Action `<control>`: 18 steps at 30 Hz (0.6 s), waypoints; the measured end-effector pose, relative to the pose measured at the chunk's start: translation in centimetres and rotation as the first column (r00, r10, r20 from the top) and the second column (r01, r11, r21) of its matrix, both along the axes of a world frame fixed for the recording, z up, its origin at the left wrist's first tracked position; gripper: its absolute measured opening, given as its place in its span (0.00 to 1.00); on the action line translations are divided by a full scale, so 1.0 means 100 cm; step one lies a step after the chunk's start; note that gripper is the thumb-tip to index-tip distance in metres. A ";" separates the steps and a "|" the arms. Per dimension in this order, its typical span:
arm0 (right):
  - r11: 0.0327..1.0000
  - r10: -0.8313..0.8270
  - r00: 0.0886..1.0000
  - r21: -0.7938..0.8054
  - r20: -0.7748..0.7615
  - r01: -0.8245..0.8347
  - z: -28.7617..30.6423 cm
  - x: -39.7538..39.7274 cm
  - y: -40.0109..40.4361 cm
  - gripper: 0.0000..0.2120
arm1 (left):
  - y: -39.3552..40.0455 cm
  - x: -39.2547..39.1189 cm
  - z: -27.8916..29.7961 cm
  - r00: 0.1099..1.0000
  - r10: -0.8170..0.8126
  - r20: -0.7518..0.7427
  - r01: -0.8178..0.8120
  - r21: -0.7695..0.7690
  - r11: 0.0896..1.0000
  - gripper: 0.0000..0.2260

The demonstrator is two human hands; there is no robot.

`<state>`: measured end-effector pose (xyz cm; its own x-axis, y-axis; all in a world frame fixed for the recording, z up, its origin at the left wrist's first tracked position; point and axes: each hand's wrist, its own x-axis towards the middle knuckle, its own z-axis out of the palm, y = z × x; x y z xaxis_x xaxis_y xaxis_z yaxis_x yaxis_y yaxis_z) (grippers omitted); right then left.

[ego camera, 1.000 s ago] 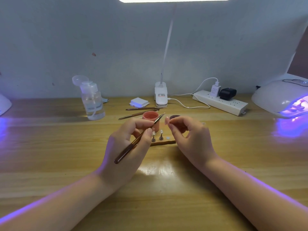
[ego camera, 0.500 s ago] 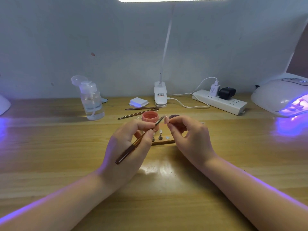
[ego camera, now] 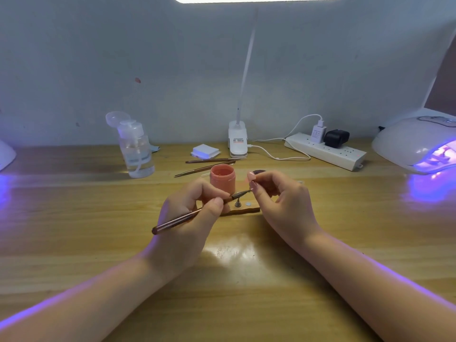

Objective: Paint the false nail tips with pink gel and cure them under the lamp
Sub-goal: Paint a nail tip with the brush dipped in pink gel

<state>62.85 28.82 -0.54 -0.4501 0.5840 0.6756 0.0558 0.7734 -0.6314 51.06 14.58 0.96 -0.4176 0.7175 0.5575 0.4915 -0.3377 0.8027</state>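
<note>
Pump bottle (ego camera: 134, 146), power strip (ego camera: 325, 151), perhaps pads (ego camera: 205, 151).

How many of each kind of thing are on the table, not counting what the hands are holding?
Clear pump bottle: 1
Pink gel jar: 1
Loose thin tools: 2
White pad stack: 1
Desk lamp base: 1
Power strip: 1
Curing lamp: 1
Small nail stands: 1
Total: 9

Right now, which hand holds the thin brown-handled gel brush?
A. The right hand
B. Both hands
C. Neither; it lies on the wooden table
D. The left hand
D: the left hand grips the thin brown-handled gel brush, its tip pointing toward the false nail tip pinched in the right hand.
</note>
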 end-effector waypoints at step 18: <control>0.998 -0.039 0.999 -0.049 -0.008 0.039 -0.003 -0.003 0.003 0.03 | 0.026 -0.033 0.053 0.963 0.265 0.042 -0.259 -0.119 0.959 0.06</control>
